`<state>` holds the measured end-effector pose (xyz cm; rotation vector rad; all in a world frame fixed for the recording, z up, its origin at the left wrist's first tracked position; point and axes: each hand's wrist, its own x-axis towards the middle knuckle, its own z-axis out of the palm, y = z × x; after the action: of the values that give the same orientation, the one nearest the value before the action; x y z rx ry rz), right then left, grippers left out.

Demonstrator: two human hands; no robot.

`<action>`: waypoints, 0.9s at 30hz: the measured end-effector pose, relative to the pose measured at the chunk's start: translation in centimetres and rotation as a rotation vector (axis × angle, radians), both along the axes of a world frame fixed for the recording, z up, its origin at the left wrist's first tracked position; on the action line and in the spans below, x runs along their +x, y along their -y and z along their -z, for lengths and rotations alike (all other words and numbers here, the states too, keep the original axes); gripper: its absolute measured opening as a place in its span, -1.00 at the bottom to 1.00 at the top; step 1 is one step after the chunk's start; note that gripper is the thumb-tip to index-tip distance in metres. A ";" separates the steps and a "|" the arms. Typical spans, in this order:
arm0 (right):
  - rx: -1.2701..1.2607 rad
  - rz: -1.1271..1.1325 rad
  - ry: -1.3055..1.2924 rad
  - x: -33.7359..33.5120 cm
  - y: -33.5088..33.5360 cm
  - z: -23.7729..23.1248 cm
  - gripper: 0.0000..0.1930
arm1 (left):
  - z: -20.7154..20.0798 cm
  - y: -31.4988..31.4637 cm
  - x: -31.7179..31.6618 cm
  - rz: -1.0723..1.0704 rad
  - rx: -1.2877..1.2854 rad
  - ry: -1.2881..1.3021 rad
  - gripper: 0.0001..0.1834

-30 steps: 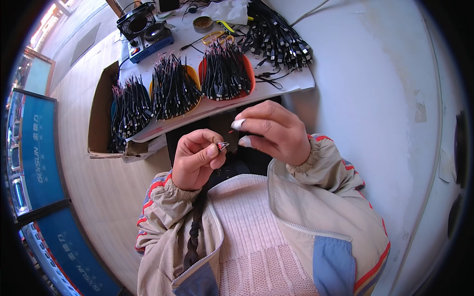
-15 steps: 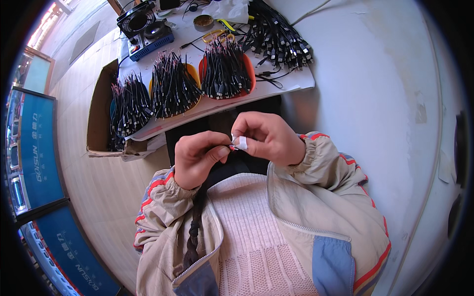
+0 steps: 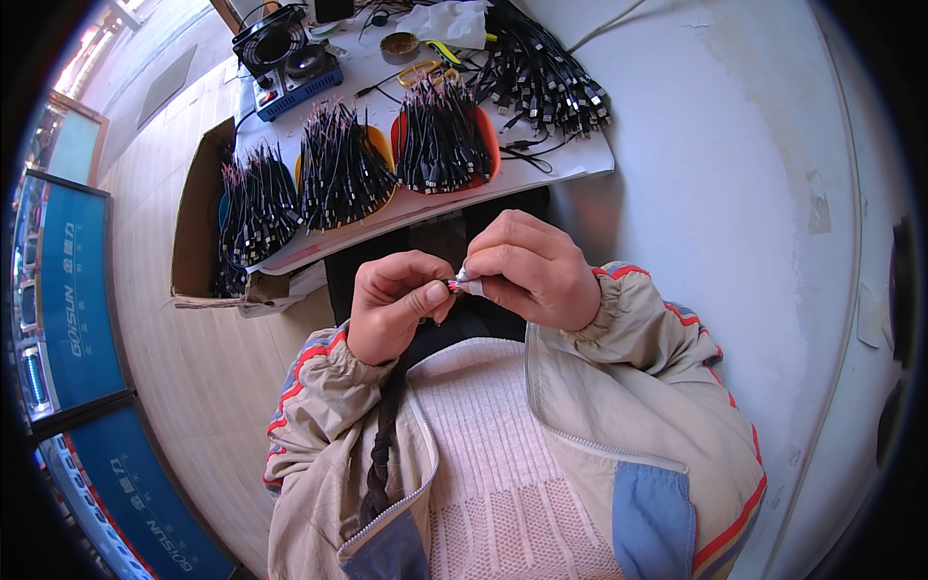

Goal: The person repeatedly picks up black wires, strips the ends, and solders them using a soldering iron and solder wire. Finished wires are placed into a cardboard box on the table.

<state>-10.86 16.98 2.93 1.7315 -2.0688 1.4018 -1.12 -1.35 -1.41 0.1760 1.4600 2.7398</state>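
Hands (image 3: 401,304) together at wires (image 3: 452,286), earlier apart

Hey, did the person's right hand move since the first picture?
Yes. Judged against the red-orange tray, the right hand has brought its fingers lower, farther from the tray, and closed them at the wires in the left hand.
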 end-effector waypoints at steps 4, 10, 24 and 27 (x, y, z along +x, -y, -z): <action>0.173 -0.031 0.240 -0.1 -0.7 0.4 -0.81 | -0.3 0.2 -0.1 -0.107 -0.404 -0.144 -0.93; 0.242 -0.233 1.609 0.2 -1.1 1.9 -0.81 | 0.0 0.4 -0.7 -0.251 -0.926 -0.528 -0.91; -0.124 -0.115 0.047 0.4 0.2 -0.3 -0.73 | 0.4 -0.7 -0.2 0.310 0.509 0.145 -0.86; -0.048 -0.045 0.090 1.0 -0.2 -0.1 -0.76 | -0.2 -0.7 -0.2 0.277 0.442 0.105 -0.87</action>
<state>-9.84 17.17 3.01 1.7372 -2.0338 1.5573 -1.31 -0.67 -1.20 0.2198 0.7249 2.7420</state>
